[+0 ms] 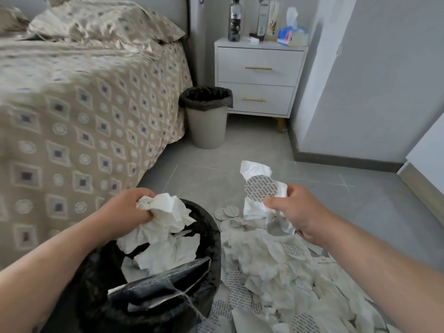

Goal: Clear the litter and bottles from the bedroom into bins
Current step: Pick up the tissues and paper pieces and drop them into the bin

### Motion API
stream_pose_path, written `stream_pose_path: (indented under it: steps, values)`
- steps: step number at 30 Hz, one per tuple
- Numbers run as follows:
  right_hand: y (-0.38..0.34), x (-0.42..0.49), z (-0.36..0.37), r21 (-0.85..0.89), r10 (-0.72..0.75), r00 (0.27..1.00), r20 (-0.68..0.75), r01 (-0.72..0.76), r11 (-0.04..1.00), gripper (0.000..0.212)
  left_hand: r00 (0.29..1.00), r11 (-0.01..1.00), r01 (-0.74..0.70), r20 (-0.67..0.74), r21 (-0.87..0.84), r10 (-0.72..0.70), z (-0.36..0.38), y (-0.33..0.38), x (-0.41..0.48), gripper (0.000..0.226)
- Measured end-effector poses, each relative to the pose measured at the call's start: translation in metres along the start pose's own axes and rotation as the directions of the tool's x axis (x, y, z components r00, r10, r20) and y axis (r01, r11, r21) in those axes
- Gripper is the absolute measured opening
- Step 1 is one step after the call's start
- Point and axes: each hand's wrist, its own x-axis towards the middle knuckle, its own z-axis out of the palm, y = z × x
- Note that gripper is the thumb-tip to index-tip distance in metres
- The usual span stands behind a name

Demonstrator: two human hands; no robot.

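Note:
A bin with a black liner stands low and centre, holding white tissues and a dark flattened packet. My left hand grips a crumpled white tissue wad above the bin's far rim. My right hand holds white paper scraps with a round printed seal disc, above the floor to the right of the bin. A heap of tissues, paper scraps and seal discs covers the floor at the lower right. A dark bottle stands on the nightstand.
The bed with its patterned cover fills the left. A second beige bin with a black liner stands between the bed and the white nightstand, which carries a tissue box and cartons. A grey wall and wardrobe stand on the right.

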Motion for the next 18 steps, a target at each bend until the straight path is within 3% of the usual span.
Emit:
stream_pose_path:
  steps: [3,8,14,18]
  values:
    - [-0.01,-0.001,0.02,0.015,-0.021,0.999,0.031,0.02,1.0,0.013,1.0,1.0,0.008,0.012,0.03,-0.009,-0.007,-0.01,-0.002,0.022]
    - [-0.024,0.0,0.043,0.035,-0.06,0.995,0.08,0.057,0.998,0.013,0.992,0.97,-0.025,0.124,0.242,-0.006,0.009,-0.026,-0.002,0.03]
    - [-0.028,0.001,0.056,0.053,-0.064,0.991,0.114,0.058,0.997,0.011,0.957,0.97,-0.051,0.289,0.238,-0.02,0.022,-0.036,-0.003,0.083]
    - [-0.026,0.001,0.056,0.06,-0.06,0.991,0.117,0.053,0.997,0.01,0.985,0.99,-0.099,0.15,0.105,0.082,0.007,-0.04,0.0,0.048]
